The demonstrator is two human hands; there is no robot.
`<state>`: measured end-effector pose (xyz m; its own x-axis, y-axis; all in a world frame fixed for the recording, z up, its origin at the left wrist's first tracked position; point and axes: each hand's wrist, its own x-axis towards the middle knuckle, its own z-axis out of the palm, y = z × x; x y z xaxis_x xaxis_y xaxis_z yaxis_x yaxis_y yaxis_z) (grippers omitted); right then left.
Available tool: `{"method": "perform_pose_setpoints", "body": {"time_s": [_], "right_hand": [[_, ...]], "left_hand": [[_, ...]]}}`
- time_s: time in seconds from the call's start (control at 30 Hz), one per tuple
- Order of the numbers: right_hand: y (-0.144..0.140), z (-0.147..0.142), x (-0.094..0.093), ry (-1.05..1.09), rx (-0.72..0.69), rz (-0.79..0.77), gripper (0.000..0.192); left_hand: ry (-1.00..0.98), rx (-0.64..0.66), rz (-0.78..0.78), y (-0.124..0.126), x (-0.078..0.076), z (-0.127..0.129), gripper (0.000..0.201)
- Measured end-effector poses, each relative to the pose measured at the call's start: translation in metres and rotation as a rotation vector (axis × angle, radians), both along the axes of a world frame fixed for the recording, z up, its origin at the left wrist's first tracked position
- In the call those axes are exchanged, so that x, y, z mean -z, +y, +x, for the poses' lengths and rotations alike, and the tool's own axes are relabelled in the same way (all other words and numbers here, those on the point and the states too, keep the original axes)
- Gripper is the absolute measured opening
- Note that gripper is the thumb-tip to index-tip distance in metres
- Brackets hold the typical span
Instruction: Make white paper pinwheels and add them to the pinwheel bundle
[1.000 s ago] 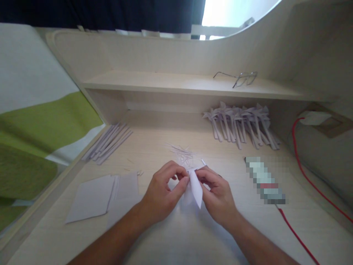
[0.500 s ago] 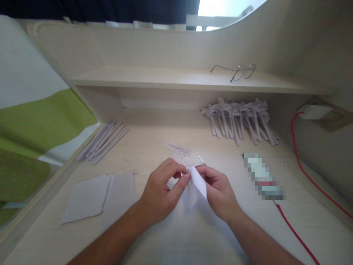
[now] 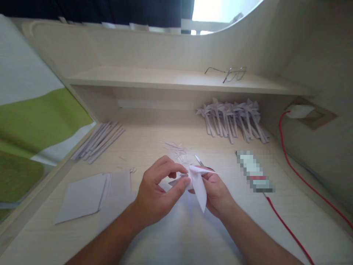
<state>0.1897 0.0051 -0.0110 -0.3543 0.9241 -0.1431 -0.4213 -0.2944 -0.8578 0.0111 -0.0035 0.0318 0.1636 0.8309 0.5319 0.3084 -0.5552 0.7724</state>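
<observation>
your left hand (image 3: 158, 193) pinches the white folded paper (image 3: 199, 184) between thumb and forefinger at its upper left edge. your right hand (image 3: 216, 191) grips the same paper from behind and to the right; its fingertips are mostly hidden by the sheet, so the exact hold can't be read, only that the fingers are curled onto it.

the paper is held up off the desk (image 3: 176, 235), between both hands. it's white, creased into a long pointed flap that hangs down toward you, with a flatter wing sticking out right at the top. the fold lines at the pinch are too blurred to make out.

just beyond your right fingers a metal tip (image 3: 199, 161) pokes out; the rest is hidden behind the hand, so i can't tell what it is. past it lie thin paper slivers (image 3: 176, 149), loose on the desk.

left of your left hand: flat paper sheets (image 3: 82, 197), overlapping. farther left and back: a bundle of paper strips (image 3: 99, 141).

right of your right hand: a small pixelated object (image 3: 255, 172), not identifiable, with a red cable (image 3: 289, 230) running off the bottom edge. far back right: a row of folded paper pieces (image 3: 233, 117) under the shelf (image 3: 165, 79); glasses (image 3: 227, 73) on the shelf.

both forearms are cut off at the bottom of the frame.
</observation>
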Motion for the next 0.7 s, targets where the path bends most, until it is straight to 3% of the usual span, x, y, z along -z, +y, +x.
{"method": "perform_pose_setpoints", "body": {"time_s": [0.5, 0.6, 0.7], "right_hand": [[0.000, 0.001, -0.011, 0.011, 0.001, -0.065, 0.025], [0.006, 0.005, -0.016, -0.012, 0.008, -0.049, 0.025], [0.013, 0.008, -0.018, -0.029, 0.011, -0.035, 0.025]], "left_hand": [[-0.004, 0.049, -0.028, -0.008, -0.001, -0.011, 0.007], [0.119, 0.025, -0.076, -0.002, -0.005, -0.028, 0.006], [0.394, -0.006, -0.187, 0.015, -0.007, -0.064, 0.012]]}}
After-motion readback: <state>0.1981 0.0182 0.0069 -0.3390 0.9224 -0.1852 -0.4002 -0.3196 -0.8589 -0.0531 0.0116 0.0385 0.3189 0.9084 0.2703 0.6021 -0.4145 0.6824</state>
